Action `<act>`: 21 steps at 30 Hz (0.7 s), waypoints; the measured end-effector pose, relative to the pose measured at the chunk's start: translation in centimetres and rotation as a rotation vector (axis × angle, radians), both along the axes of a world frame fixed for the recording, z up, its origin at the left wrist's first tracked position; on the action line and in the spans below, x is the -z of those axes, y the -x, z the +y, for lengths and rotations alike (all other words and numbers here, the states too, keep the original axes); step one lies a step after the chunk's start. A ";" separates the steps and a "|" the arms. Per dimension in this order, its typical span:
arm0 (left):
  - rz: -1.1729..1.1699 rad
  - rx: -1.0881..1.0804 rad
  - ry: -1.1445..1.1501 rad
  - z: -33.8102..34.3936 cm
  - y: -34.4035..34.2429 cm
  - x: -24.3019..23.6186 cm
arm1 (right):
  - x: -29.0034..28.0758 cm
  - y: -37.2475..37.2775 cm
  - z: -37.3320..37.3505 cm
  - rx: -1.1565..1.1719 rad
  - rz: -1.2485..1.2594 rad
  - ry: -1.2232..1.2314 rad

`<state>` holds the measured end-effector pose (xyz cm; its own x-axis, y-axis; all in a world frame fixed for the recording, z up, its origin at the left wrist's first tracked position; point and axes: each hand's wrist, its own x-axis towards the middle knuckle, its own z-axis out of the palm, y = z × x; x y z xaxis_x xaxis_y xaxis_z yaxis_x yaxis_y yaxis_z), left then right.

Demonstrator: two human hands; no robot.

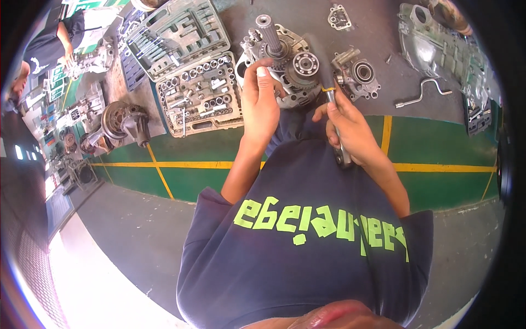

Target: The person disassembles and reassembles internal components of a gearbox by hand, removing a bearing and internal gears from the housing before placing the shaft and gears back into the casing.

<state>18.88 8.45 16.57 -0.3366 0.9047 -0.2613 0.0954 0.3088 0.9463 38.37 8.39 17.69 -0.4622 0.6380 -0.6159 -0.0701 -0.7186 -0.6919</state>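
My right hand (350, 129) grips a ratchet wrench (336, 122) by its bright metal shaft. The round ratchet head is down by my wrist, and the dark handle with a yellow band points away over the bench. In front of me stands a gearbox assembly (298, 90) with an upright splined shaft (268, 37), gears and a ball bearing (306, 64). My left hand (261, 101) is at its left side, fingers bent apart near the gears, holding nothing visible. Whether those fingertips touch the assembly, I cannot tell.
Left of the assembly lies an open socket set case (200, 96). A bearing housing (359, 73), a bent metal wrench (423, 93) and a large casing (438, 46) lie to the right. Another gear unit (123, 120) sits farther left, and a co-worker's arm (66, 41) reaches over parts.
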 end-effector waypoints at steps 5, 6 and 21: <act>0.577 -0.028 0.088 -1.2 -0.6 3.1 | 0.9 -0.8 -0.4 -0.027 0.048 -0.007; 0.579 -0.025 0.085 -1.4 -0.7 3.8 | 0.9 -0.9 -0.4 -0.023 0.050 -0.009; 0.321 -0.263 -0.143 -1.7 -1.3 7.6 | 2.8 -3.0 -3.2 0.094 0.167 -0.081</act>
<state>20.22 6.70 9.00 -0.6039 0.7969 0.0162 0.3274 0.2294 0.9166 41.38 5.24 14.87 -0.4898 0.7275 -0.4803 -0.2523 -0.6457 -0.7207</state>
